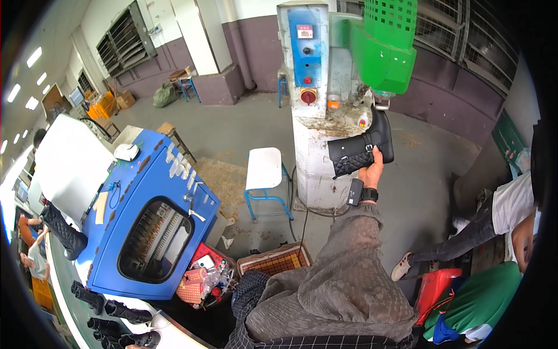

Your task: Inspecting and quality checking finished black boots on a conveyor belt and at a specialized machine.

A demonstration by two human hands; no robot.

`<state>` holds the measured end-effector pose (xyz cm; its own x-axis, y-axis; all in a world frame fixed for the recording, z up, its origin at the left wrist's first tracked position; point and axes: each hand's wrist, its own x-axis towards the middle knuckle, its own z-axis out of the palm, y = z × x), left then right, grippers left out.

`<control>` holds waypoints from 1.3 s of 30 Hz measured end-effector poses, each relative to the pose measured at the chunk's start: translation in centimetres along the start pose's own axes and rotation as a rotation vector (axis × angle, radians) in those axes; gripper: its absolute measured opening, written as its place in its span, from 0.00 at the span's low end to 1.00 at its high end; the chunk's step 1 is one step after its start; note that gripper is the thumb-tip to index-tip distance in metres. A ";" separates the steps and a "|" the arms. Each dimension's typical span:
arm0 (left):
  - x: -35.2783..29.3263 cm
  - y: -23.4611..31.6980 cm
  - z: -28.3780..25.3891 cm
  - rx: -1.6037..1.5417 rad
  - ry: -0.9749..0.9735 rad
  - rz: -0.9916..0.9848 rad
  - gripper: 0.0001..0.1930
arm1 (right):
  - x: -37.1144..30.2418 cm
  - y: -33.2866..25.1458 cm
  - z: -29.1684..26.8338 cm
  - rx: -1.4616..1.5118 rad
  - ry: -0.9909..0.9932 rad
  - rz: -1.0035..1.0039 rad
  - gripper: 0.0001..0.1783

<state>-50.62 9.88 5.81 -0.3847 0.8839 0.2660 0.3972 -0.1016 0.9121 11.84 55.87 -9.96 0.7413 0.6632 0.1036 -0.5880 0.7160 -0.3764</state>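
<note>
My right hand (371, 173), with a black band and a small device at the wrist, grips a black boot (354, 152) with a quilted shaft and buckled straps. The boot is tilted, its shaft opening pointing left. Its foot part rises to just under the metal end (381, 103) of a green machine head (383, 58); whether they touch I cannot tell. My fingers are partly hidden behind the boot. My left hand does not show. A sliver of skin at the lower left edge, by several black boots (128, 313), cannot be assigned to anyone.
Beside the green head stands a control column (308, 58) with knobs. A white-topped stool (264, 167) is left of its base. Further left are a blue cabinet (125, 232) with a window, a cluttered bin (203, 276) and a basket (279, 260). People (482, 227) are at the right.
</note>
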 end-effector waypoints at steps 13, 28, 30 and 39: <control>-0.7 3.0 1.7 0.003 -0.014 0.033 0.11 | 0.2 0.1 -0.1 0.012 0.014 0.033 0.18; 1.2 4.6 3.4 -0.244 0.028 -0.178 0.06 | 0.4 0.1 -0.5 0.006 0.016 0.013 0.16; 1.1 4.6 3.3 -0.241 0.038 -0.184 0.06 | 0.3 0.2 -0.4 0.005 0.014 0.017 0.17; 1.0 4.6 3.2 -0.219 0.074 -0.218 0.05 | 0.2 0.3 -0.3 0.011 0.012 0.040 0.17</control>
<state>-46.53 11.75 9.24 -0.5036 0.8610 0.0710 0.1126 -0.0161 0.9935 11.88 56.18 -10.34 0.7212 0.6884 0.0773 -0.6206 0.6916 -0.3695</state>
